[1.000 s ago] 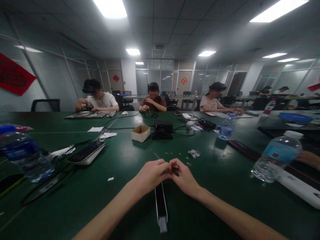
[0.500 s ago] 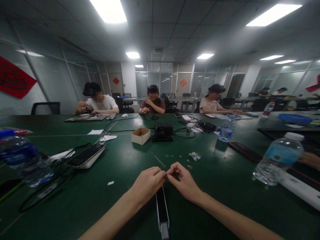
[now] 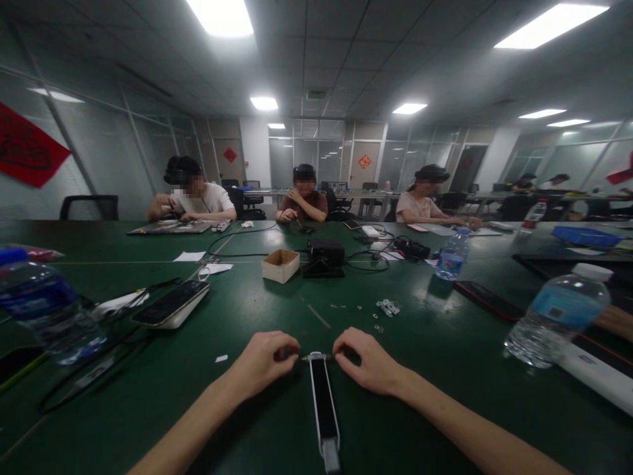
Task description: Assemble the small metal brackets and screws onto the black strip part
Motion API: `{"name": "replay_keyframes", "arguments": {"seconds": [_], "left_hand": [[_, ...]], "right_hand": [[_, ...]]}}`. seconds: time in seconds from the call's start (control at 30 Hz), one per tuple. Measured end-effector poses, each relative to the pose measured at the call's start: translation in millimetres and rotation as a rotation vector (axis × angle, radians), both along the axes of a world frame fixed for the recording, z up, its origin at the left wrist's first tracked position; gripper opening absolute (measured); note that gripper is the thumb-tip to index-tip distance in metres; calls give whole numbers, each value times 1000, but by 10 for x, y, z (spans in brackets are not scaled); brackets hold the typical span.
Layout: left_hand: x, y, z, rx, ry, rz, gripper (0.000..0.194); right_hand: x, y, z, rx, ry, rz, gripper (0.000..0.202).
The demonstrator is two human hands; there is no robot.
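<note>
Below the middle of the view lies a long, narrow black bar with a white edge (image 3: 324,399), with a grey block (image 3: 331,455) at its near end. My left hand (image 3: 267,358) is just left of the bar's far end, thumb and fingertips brought together in a pinch. On the other side, my right hand (image 3: 368,361) pinches in the same way. Thin, small bits show between the fingertips and the bar's far end, too small to name. Past my right hand lie a little pile of small pale metal parts (image 3: 388,307) and several tiny rings (image 3: 378,328).
An open cardboard box (image 3: 280,269) and a black device (image 3: 324,257) stand ahead on the green table (image 3: 257,307). Water bottles (image 3: 558,316) flank both sides. A phone (image 3: 171,303) and cables lie left. Several people sit across the table; another person's hand (image 3: 616,323) shows at right.
My hands have moved apart from where they met over the bar's far end, the left going leftward. That end is now uncovered. The view has shifted slightly.
</note>
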State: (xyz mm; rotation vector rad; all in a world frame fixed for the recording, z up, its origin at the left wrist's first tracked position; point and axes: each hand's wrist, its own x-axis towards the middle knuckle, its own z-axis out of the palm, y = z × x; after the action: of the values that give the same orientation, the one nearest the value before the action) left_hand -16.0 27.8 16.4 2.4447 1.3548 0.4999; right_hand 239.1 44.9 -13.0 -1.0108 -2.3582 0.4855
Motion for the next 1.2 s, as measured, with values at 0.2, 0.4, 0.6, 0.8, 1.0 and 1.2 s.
{"name": "replay_keyframes", "arguments": {"seconds": [0.2, 0.4, 0.6, 0.8, 1.0, 1.2], "left_hand": [[52, -42, 24, -123, -28, 4, 20], [88, -49, -9, -158, -66, 29, 23], [143, -70, -55, -153, -99, 59, 22], [175, -71, -118, -116, -126, 84, 21], [189, -73, -133, -93, -125, 96, 19], [195, -65, -133, -100, -141, 100, 19]], "right_hand": [[-30, -21, 13, 17, -64, 26, 9], [-29, 2, -22, 43, -77, 35, 9], [-11, 25, -80, 56, -52, 62, 10], [-25, 13, -54, 59, -60, 55, 10], [-26, 3, -38, 59, -78, 47, 10], [-32, 3, -29, 61, -67, 43, 8]]}}
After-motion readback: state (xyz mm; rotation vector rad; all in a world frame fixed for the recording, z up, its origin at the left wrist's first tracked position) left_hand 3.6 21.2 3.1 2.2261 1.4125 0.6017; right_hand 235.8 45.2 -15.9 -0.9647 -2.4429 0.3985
